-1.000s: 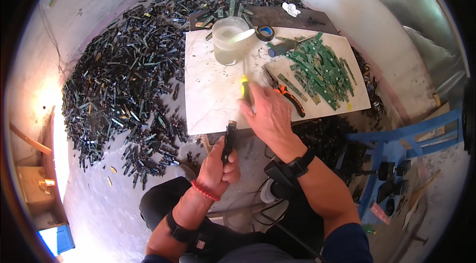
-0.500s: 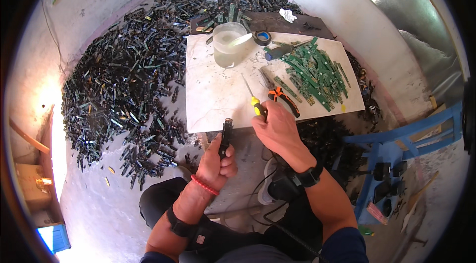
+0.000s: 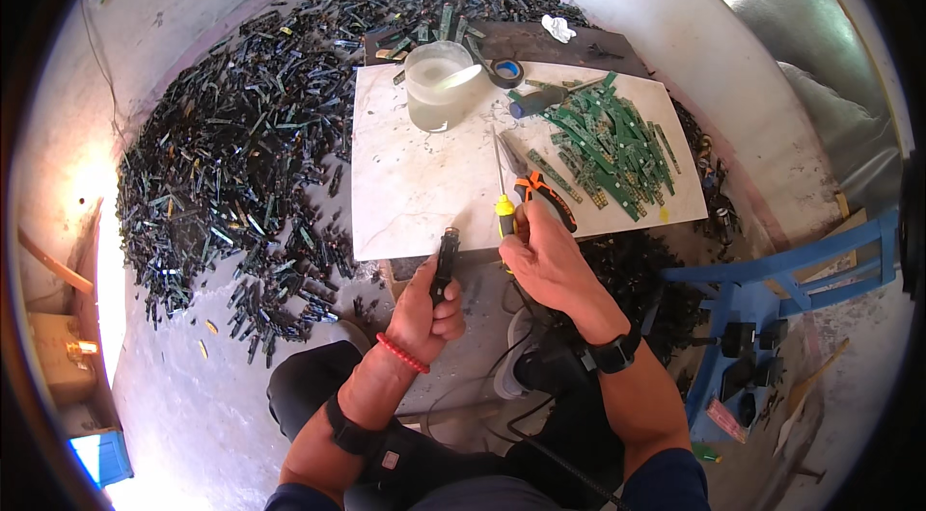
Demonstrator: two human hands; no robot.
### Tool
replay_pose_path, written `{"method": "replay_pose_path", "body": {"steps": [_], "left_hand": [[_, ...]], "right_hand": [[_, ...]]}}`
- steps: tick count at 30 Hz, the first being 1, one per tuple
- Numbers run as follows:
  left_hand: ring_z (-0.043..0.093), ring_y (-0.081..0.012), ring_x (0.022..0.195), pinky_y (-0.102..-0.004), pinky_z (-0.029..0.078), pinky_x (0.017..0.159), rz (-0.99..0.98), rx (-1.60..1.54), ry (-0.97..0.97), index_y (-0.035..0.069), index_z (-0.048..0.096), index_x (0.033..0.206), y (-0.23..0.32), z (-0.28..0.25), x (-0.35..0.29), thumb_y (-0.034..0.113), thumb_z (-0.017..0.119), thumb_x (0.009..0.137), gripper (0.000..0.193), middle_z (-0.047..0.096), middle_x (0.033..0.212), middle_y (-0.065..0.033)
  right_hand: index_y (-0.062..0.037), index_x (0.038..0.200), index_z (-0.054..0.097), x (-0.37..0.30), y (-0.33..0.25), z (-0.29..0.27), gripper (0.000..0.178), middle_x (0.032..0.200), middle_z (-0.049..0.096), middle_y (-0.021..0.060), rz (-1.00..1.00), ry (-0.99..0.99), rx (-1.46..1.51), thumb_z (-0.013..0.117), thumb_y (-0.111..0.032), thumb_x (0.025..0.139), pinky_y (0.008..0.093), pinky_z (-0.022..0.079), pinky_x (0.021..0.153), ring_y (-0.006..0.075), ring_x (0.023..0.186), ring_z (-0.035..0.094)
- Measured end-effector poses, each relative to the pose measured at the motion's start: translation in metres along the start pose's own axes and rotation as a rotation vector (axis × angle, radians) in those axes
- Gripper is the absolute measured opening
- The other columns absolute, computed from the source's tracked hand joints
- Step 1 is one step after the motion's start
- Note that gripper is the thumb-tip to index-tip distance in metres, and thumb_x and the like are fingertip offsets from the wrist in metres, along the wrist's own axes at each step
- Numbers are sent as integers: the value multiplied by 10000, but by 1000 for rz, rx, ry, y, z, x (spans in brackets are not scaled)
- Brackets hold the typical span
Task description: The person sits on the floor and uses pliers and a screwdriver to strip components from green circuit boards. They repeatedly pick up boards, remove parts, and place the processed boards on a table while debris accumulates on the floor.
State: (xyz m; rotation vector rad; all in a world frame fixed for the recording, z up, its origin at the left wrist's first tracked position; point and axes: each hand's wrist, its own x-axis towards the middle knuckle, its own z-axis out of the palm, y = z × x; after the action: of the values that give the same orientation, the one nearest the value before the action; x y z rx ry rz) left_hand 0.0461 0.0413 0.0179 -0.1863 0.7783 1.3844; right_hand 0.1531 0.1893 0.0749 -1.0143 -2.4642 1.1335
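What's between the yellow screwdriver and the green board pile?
Head view: orange-and-black pliers, then one green strip, lie between the yellow screwdriver in the right hand and the green board pile.

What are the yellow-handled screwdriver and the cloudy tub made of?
The screwdriver: its thin grey shaft looks like plain metal; the bright yellow colour suggests a smooth plastic handle. The tub: likely plastic with a frosted finish, since its walls look milky.

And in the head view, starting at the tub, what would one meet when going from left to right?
Translucent tub, yellow-and-black screwdriver in the right hand, pile of green strips, blue chair.
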Motion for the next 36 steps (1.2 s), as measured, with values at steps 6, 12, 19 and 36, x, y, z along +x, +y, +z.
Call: {"method": "replay_pose_path", "body": {"steps": [6,12,19,36], "left_hand": [[219,-78,372,-239,209,401,7,-2,-32,140,404,678,-3,-3,2,507,325,937,456,256,484,66],[206,-75,377,-240,204,407,-7,-8,-6,139,400,681,-2,-2,2,515,326,937,461,244,488,68],[196,-73,379,-241,207,410,0,-2,-13,138,401,681,-1,-2,3,516,329,936,462,240,489,71],[217,-74,379,-239,217,404,5,16,8,140,411,679,-1,2,0,501,335,940,451,246,487,70]], "right_hand": [[40,984,521,-3,-7,-14,196,759,577,81,-159,209,287,559,-73,828,263,423,574,112,630,523],[27,845,620,-17,-22,-50,113,715,596,14,-173,236,311,659,-70,802,189,409,559,25,651,506],[4,783,629,-23,-15,-53,90,684,608,67,-217,127,184,675,-54,733,240,434,539,116,587,565],[-83,740,640,-24,-22,-43,83,694,595,90,-328,152,-139,692,-114,683,325,467,550,274,600,590]]}}
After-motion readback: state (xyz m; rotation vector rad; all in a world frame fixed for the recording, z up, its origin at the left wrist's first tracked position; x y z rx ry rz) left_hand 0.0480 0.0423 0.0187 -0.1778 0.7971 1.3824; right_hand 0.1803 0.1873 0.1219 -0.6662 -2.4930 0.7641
